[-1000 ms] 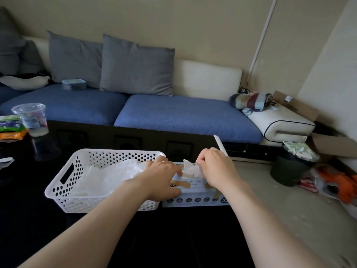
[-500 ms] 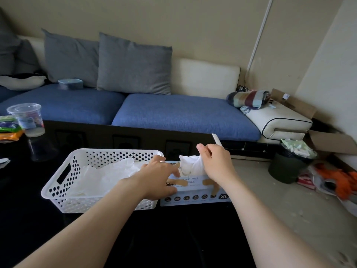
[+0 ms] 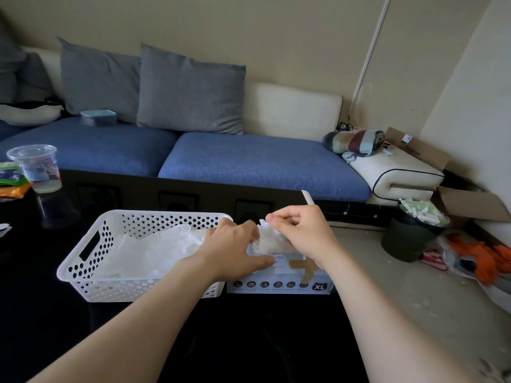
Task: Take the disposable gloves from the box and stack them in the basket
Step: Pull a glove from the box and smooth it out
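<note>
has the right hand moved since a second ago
Yes. The right hand has lifted away from the top of the light blue cardboard glove box, pulling a crumpled clear plastic glove up out of its opening.

1. Two bare forearms enter from the lower edge of the view, one on each side
2. No sleeve shows on either arm; both are uncovered from the frame edge to the wrist
3. The left hand (image 3: pixel 232 248) wears no glove, ring or band that can be made out
4. The right hand (image 3: pixel 300 230) is likewise bare, with no watch or bracelet at its wrist
5. Fingernails on the right hand look short and unpainted
6. The thumbnail of the left hand also looks short and plain
7. No other part of the person, nor any clothing, comes into view
</note>
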`<state>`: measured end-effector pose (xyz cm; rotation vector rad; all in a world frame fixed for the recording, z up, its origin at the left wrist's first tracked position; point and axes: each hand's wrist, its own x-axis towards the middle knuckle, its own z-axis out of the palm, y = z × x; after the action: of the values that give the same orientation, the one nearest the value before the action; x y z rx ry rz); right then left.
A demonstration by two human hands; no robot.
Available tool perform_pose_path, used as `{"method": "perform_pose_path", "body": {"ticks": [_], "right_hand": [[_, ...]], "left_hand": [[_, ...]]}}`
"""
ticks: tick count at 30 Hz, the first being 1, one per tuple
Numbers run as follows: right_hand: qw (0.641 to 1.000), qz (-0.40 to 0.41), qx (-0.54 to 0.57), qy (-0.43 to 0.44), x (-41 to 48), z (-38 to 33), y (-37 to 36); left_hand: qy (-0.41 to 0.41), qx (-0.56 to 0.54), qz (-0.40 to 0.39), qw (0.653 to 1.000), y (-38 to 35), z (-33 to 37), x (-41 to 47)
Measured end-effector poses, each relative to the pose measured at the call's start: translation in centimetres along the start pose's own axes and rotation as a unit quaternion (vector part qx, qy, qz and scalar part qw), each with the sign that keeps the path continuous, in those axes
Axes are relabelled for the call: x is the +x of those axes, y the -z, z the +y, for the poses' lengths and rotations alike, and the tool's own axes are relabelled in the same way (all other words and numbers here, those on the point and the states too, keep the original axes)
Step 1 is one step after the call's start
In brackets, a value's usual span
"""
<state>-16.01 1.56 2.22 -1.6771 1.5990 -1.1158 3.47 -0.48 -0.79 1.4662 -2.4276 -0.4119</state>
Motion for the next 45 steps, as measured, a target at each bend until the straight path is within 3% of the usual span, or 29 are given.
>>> {"method": "perform_pose_path", "body": {"ticks": [3, 7, 11, 15, 17, 21, 26, 32, 35, 38, 40, 43, 45], "right_hand": [[0.994, -0.057, 0.062, -0.067, -0.3, -0.4, 0.2], [0.990, -0.029, 0.111, -0.079, -0.4, -0.9, 0.9], [0.994, -0.002, 0.083, -0.066, -0.5, -0.4, 1.1], [0.996, 0.080, 0.008, -0.045, -0.1, 0.3, 1.2], [0.997, 0.032, -0.030, -0.060, -0.3, 0.6, 1.4], [0.980, -0.125, -0.104, -0.113, -1.0, 1.1, 1.3], [0.974, -0.085, -0.196, -0.070, -0.4, 1.6, 0.7], [0.957, -0.110, -0.226, -0.147, 0.0, 3.2, 0.4], [0.963, -0.096, -0.216, -0.133, -0.4, 2.1, 0.6], [0.955, -0.061, -0.279, -0.074, -0.2, 0.9, 0.0], [0.970, -0.039, -0.238, -0.037, -0.1, -0.1, -0.9], [0.996, -0.015, -0.081, -0.036, 0.1, -1.3, -1.9], [0.998, -0.016, -0.056, -0.032, 0.1, -1.7, -2.4]], "left_hand": [[-0.007, -0.041, 0.057, 0.998, 0.0, 0.8, 0.6], [-0.011, -0.102, 0.081, 0.991, -0.1, 1.9, 1.0], [-0.009, -0.127, 0.109, 0.986, -0.4, 2.7, 1.4], [0.006, -0.138, 0.111, 0.984, -0.6, 3.2, 1.7], [0.019, -0.169, 0.118, 0.978, -0.6, 3.4, 1.8], [0.075, -0.253, 0.129, 0.956, -0.1, 3.7, 2.1], [0.087, -0.334, 0.171, 0.923, 0.8, 3.8, 2.0], [0.103, -0.494, 0.247, 0.827, 2.6, 2.5, 1.7], [0.117, -0.511, 0.208, 0.826, 3.0, 1.9, 1.3], [0.123, -0.508, 0.178, 0.834, 3.1, 1.3, 1.0], [0.125, -0.511, 0.174, 0.832, 3.3, 0.9, 0.9], [0.127, -0.514, 0.165, 0.832, 3.7, 0.7, 0.8], [0.120, -0.512, 0.161, 0.835, 3.8, 0.6, 0.6]]}}
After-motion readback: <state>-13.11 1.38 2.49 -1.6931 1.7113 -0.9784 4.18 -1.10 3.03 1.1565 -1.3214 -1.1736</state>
